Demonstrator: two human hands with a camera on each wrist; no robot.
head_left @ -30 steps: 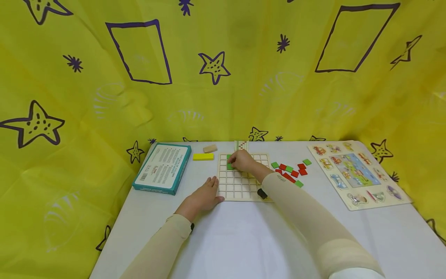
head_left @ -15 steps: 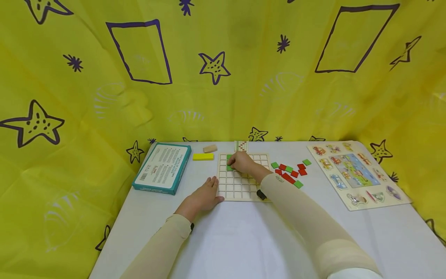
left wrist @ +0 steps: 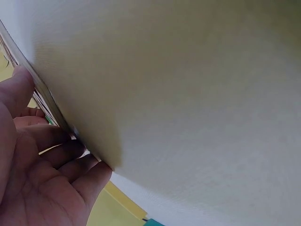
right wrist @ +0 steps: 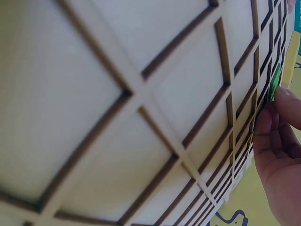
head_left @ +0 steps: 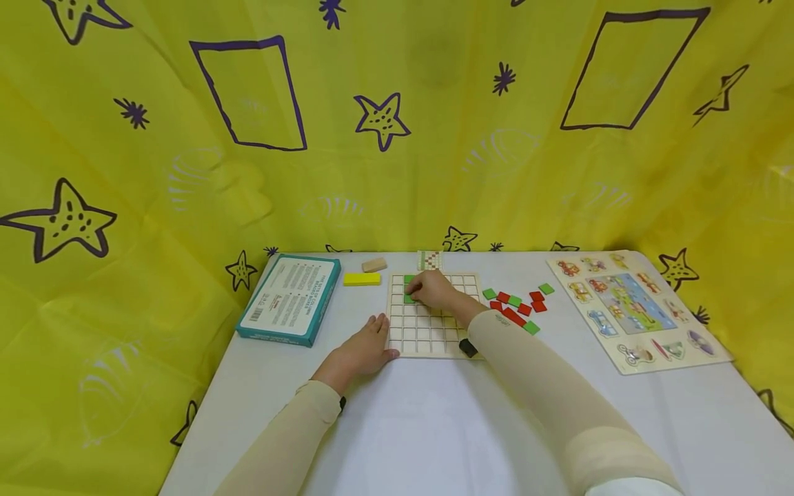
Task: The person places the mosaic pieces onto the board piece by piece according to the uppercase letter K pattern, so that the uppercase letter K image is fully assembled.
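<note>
Nearest you, your left hand [head_left: 362,350] lies flat and relaxed on the white surface [head_left: 434,427], fingertips against the near-left edge of the pale wooden grid board [head_left: 432,335]; it steadies the board and holds nothing.

Farther in, your right hand [head_left: 434,289] reaches across the board to its far-left corner, fingers curled down onto a small green square tile [head_left: 408,298]. The right wrist view shows the fingertips [right wrist: 282,101] pressing that tile [right wrist: 274,82] into a cell, so this hand pinches the tile. Another green tile [head_left: 408,279] sits in the cell just beyond it. The tile lies directly under your right hand, well beyond your left.

The loose red and green tiles [head_left: 516,305] lie scattered to the right of the board, nearer your right arm.

Toward the far edge sit a yellow bar [head_left: 362,278] and a teal box [head_left: 290,298] on the left.
</note>
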